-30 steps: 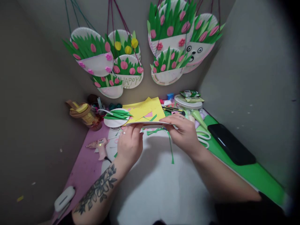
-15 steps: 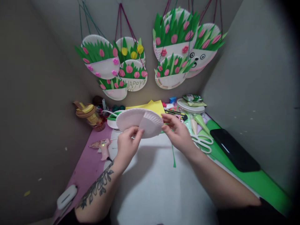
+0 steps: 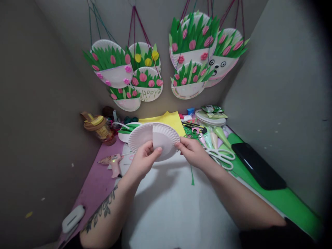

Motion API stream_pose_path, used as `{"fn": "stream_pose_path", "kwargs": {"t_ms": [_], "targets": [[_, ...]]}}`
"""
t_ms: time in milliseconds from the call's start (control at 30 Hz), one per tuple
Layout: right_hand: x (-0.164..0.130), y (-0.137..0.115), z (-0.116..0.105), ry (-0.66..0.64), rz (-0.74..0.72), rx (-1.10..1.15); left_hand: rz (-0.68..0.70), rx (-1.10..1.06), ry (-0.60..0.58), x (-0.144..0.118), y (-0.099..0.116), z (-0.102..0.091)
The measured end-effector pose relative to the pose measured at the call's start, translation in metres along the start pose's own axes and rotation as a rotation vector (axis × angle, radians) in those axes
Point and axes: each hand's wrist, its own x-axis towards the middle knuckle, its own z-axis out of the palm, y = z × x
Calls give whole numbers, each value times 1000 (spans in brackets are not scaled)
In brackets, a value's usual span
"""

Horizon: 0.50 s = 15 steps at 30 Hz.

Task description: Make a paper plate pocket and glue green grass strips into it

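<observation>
Both my hands hold a white paper plate [image 3: 141, 133] with a ridged rim above the table. A half plate overlaps its right side, its straight edge running upright down the middle. My left hand [image 3: 145, 157] grips the lower part, thumb lying across the straight edge and fingers partly hidden. My right hand [image 3: 193, 152] pinches the rim at the right, thumb in front. Just behind the plate on the left is a white piece with green paper leaves [image 3: 124, 129].
A pink glue gun [image 3: 116, 164] lies at left, near a lidded cup [image 3: 100, 129]. On the right are white-handled scissors [image 3: 223, 157] and a black phone [image 3: 256, 166]. Yellow paper [image 3: 168, 121] lies at the back. Several flower-decorated plates [image 3: 193, 45] hang on the wall.
My right fingers have closed on the plate's right rim. The plate has tilted, so more of its face and ridged edge shows, and the half plate's straight edge now stands upright.
</observation>
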Motion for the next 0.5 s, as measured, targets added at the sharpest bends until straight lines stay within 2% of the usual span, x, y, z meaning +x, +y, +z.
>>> {"fn": "stream_pose_path", "kwargs": {"t_ms": [100,200,500], "targets": [[-1,-2,-2,31,13,-26,-91,-122,-79,-1,0,-2],[-1,-3,-5,52,22,-41,-159,-188,-104,-1,-2,-2],[-1,-5,-6,53,28,-69,-204,-232,-132,-2,4,1]]}}
